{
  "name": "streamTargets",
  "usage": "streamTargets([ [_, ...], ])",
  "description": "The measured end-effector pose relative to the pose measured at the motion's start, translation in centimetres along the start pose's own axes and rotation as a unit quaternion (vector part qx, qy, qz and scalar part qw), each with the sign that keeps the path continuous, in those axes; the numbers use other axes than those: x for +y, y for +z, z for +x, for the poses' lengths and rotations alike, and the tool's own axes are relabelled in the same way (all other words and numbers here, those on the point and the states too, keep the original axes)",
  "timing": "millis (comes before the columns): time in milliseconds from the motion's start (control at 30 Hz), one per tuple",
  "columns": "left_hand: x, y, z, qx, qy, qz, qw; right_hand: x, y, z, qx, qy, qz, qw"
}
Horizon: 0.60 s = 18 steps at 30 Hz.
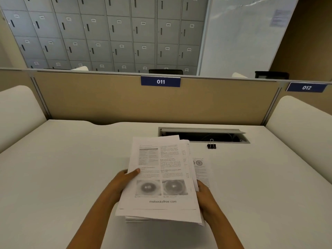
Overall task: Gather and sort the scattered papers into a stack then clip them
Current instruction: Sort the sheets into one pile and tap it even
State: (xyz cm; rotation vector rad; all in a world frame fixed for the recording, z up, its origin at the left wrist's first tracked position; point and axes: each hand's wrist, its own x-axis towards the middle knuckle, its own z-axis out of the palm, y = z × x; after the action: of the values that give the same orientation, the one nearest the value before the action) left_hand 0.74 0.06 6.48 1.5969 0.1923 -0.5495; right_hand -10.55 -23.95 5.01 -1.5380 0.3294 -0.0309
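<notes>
Head view from above the white worktop [71, 177] shows a person holding a stack of white printed papers [159, 177] with both hands, lifted and tilted towards them, its sheets fanned unevenly at the top and bottom edges. The left grip [124, 178] clasps the stack's left edge, with the thumb pressed flat on the top page and the fingers out of sight beneath. The right grip [204, 196] holds the right edge lower down. Its fingers are mostly hidden behind the sheets, so it only seems to be wrapped round that edge. The top page carries columns of text, two grey pictures of eyes and a web address along the bottom.

One loose printed sheet [202, 169] lies flat on the worktop, just right of the stack and partly covered by it. A small black binder clip [211, 145] stands beyond it, apart from the papers, beside a grey cable hatch with its lid raised [203, 131]. A tan fabric partition [107, 99] closes off the far side of the worktop and bears a blue number plate reading 011 [160, 81]. Grey numbered lockers [116, 33] line the wall behind.
</notes>
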Motion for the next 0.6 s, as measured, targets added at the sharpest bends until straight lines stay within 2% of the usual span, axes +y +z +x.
streamTargets([
  [33,-0.4,-0.2,-0.3,-0.047,-0.032,-0.022,0.998,-0.2,0.1,0.0,-0.002,-0.003,-0.008,1.0],
  [100,-1.6,-0.5,-0.1,-0.086,-0.043,-0.045,0.994,-0.7,0.2,0.1,-0.01,-0.005,-0.033,0.999],
  [200,-2.9,-0.5,0.3,-0.072,-0.017,-0.038,0.997,-0.6,-0.3,1.0,0.013,0.017,-0.092,0.996],
  [267,-3.5,-0.6,0.5,-0.042,-0.007,-0.021,0.999,-0.2,-1.2,1.6,0.097,0.044,-0.126,0.986],
  [333,-4.0,-0.9,0.6,-0.026,0.0,-0.017,1.0,0.1,-2.5,1.9,0.199,0.053,-0.222,0.953],
  [400,-4.3,-1.1,0.8,-0.007,0.003,-0.023,1.0,0.5,-3.6,1.9,0.24,0.079,-0.379,0.89],
  [500,-4.5,-1.2,1.1,0.016,0.012,-0.017,1.0,1.2,-4.2,1.5,0.212,0.141,-0.511,0.821],
  [600,-4.6,-1.1,1.1,0.019,0.024,-0.011,0.999,2.1,-3.5,1.4,0.2,0.145,-0.556,0.794],
])
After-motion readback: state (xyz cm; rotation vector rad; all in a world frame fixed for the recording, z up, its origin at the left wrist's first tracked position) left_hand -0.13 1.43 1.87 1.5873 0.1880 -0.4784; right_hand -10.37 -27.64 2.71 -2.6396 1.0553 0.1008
